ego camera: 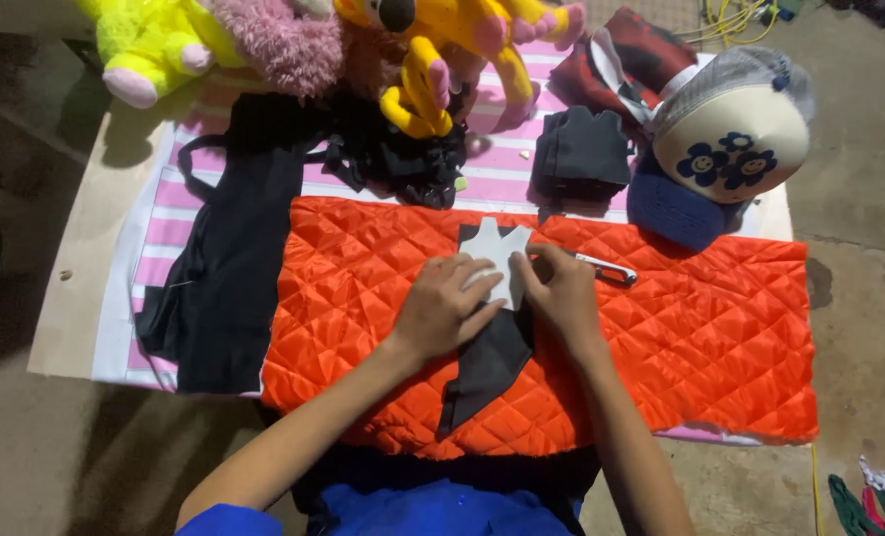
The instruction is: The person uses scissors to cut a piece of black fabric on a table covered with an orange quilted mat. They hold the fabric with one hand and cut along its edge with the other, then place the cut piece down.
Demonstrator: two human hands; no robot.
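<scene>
While both hands press a pale paper pattern (495, 260) flat onto black fabric (487, 362) on the orange quilted cloth (700, 328) — left hand (442, 308) spread, right hand's (562, 293) fingers curled, gripping nothing — marking seems underway, needing steady hold.

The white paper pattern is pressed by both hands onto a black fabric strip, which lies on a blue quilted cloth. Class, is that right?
Not quite. In the head view, the quilted cloth is orange. Both the left hand and right hand do press the white paper pattern onto the black fabric strip.
</scene>
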